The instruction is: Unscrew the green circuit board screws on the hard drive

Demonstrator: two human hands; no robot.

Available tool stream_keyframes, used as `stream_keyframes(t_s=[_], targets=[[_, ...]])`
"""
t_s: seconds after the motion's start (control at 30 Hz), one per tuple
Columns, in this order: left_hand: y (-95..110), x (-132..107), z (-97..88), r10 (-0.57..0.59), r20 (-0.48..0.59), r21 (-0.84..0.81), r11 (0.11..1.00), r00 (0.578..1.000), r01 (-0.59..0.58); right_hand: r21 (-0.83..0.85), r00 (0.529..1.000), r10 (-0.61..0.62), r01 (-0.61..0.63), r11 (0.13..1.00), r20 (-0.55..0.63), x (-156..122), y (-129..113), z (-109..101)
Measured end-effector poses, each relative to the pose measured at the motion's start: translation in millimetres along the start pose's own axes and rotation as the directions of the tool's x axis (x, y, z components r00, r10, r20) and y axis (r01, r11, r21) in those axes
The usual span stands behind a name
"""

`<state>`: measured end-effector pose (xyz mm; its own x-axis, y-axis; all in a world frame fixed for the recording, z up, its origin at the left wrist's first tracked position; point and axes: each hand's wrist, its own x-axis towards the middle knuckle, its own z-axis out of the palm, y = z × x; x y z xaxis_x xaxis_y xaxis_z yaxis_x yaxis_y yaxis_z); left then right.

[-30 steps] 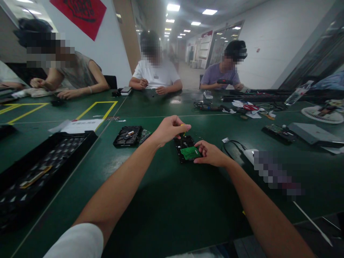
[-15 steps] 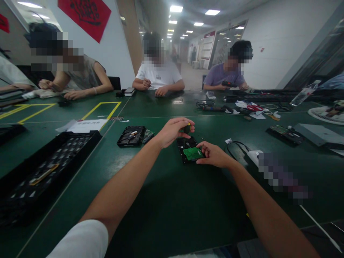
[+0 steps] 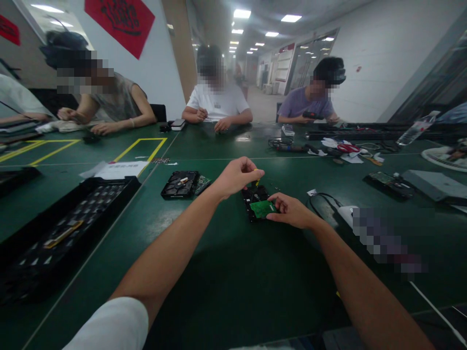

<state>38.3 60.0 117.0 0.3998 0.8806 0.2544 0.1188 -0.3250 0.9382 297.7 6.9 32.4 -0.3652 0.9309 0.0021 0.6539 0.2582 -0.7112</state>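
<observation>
A black hard drive [image 3: 246, 196] lies on the green table in front of me, with a green circuit board [image 3: 261, 209] on its near half. My right hand [image 3: 293, 211] grips the drive's right edge beside the board, thumb at the near side and fingers farther up. Over the drive's far end, my left hand [image 3: 240, 174] is closed on a small yellow and black screwdriver [image 3: 257, 182] pointing down. Its tip is too small to make out. A few tiny screws [image 3: 277, 188] lie just right of the drive's far end.
Left of my hands are another black drive [image 3: 180, 184] and a loose circuit board [image 3: 202, 184]. A long black tray [image 3: 120, 194] stands at the left. To the right are a white power strip [image 3: 346, 214], another drive [image 3: 388, 184] and a grey box [image 3: 430, 184]. Several people sit opposite.
My left fingers have turned around the screwdriver handle, from spread around it to a pinch from above. My right hand stays on the drive. The view has shifted slightly.
</observation>
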Motion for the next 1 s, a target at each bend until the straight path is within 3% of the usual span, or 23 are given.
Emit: stream_keyframes(t_s=[0.17, 0.4, 0.63, 0.87, 1.0], targets=[[-1, 2, -4.1, 0.041, 0.040, 0.037, 0.998, 0.998, -0.043, 0.025, 0.999, 0.003, -0.002, 1.000, -0.041, 2, 3, 4], [1, 2, -3.0, 0.062, 0.148, -0.031, 0.998, 0.987, -0.058, 0.028, 0.995, 0.012, -0.010, 1.000, -0.094, 5, 10, 7], [1, -1, 0.8, 0.018, 0.114, -0.090, 0.996, 0.993, -0.007, 0.035, 0.993, 0.013, -0.009, 0.999, -0.115, 6, 10, 8], [-2, 2, -4.4, 0.053, 0.183, -0.115, 0.993, 0.982, -0.032, 0.047, 0.993, 0.020, -0.015, 0.999, -0.115, 6, 11, 7], [1, 2, -4.2, 0.015, 0.208, -0.161, 0.987, 0.978, 0.019, 0.042, 0.993, 0.013, -0.008, 0.999, -0.114, 6, 15, 8]])
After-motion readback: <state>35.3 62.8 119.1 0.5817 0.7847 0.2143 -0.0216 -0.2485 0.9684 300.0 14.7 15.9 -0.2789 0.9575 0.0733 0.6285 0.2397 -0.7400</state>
